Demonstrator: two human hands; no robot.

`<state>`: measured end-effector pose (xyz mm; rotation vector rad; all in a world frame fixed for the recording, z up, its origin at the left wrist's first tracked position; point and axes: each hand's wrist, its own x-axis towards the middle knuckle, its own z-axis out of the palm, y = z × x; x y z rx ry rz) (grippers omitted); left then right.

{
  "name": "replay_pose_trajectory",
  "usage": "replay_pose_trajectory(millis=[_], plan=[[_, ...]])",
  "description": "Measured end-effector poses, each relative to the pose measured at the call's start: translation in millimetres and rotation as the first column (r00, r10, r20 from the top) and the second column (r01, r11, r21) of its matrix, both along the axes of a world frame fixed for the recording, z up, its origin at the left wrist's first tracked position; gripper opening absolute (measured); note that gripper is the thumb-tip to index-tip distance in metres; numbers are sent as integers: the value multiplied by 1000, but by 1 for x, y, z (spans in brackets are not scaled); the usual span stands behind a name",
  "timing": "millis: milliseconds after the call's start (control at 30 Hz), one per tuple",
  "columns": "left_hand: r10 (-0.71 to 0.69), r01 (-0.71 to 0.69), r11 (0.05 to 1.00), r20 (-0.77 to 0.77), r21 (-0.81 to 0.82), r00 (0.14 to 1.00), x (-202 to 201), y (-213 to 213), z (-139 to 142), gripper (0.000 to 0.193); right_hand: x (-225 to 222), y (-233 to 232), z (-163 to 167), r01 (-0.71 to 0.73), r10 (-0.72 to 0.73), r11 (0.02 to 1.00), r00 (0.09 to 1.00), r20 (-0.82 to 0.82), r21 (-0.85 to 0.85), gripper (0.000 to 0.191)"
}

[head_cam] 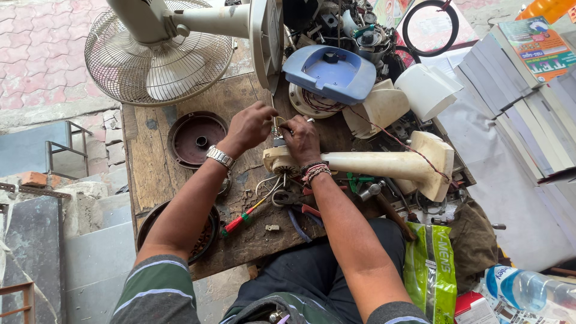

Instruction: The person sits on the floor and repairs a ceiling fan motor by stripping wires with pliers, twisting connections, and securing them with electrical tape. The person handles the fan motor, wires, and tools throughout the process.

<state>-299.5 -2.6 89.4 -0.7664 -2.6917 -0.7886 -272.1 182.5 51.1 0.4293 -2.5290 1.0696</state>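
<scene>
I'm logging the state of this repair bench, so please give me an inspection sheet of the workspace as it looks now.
Surface: worn wooden bench, stained and scratched.
Job's things: cream plastic fan stand housing lying on its side; both hands work on thin wires at its end.
Clutter: red-handled screwdriver, round dark metal motor covers, blue plastic cover, wire fan guard, green plastic bag.
Grippers: left hand and right hand close together, pinching the wires.
Cables: thin red wire trailing over the housing.
Surroundings: red paving, clear plastic bottle, stacked white panels.
</scene>
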Motion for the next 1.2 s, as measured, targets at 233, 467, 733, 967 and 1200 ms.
replay_pose_trajectory(millis=[233, 467, 733, 967, 1200], plan=[[-136, 108, 985, -212, -138, 968, 6, 3, -5, 21, 0, 1, 0, 14, -14, 1000, 1000, -4, 21, 11], [22, -441, 845, 804, 303, 594, -13, 13, -37, 32, 2, 1, 4, -24, 24, 1000, 1000, -3, 6, 10], [-70, 76, 997, -175, 28, 982, 8, -4, -5, 20, 1, 1, 3, -1, 1, 999, 1000, -5, 34, 9], [-47, 35, 988, -77, -149, 996, 7, 2, -13, 21, 3, 1, 6, 5, -5, 1000, 1000, -6, 23, 11], [-8, -348, 902, 817, 255, 577, -15, 3, -35, 36, 5, 0, 8, -4, 4, 1000, 1000, -20, 23, 10]])
